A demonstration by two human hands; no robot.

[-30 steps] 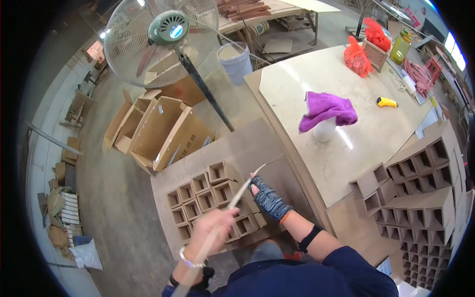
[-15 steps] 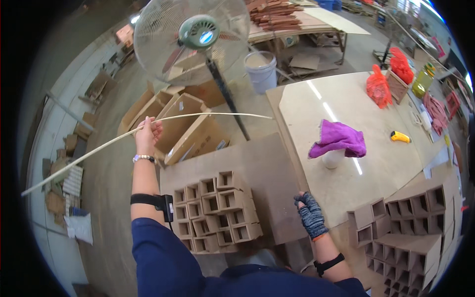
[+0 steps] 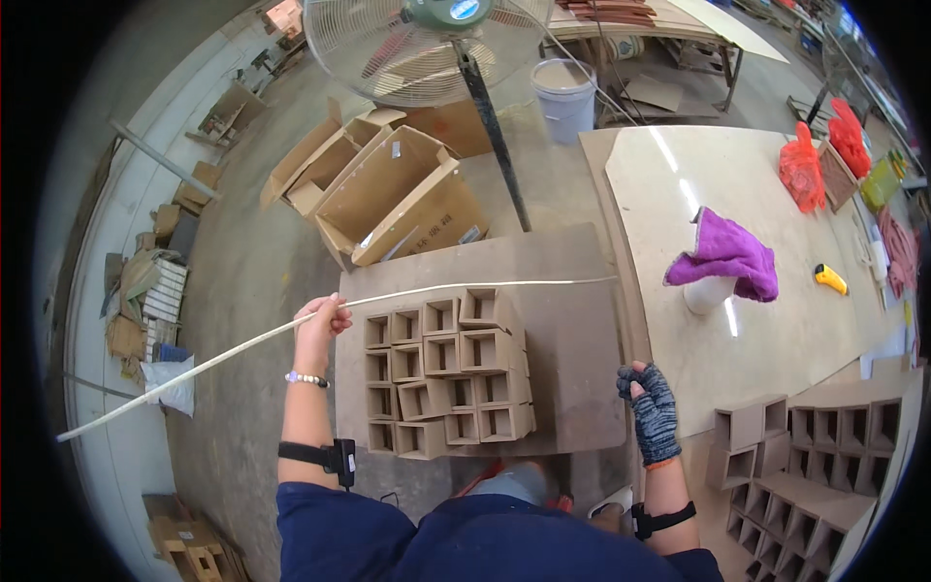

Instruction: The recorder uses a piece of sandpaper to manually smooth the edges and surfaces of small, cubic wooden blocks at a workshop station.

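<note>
A long, thin, pale flexible strip is pinched in my bare left hand. It slopes down to the far left and passes above a stack of small brown open-ended boxes toward the right. The boxes stand in rows on a brown board, their square openings showing. My right hand, in a grey knit glove with bare fingertips, is closed beside the board's right edge. Whatever its curled fingers may hold is hidden.
On the pale tabletop at right are a purple cloth over a white container, a yellow-handled tool and red bags. More boxes stand lower right. Cartons, a fan and a bucket lie beyond.
My left hand has come down and nearer with the strip, which now crosses just over the boxes. The right hand stays closed near the board's edge. The whole view has shifted.
</note>
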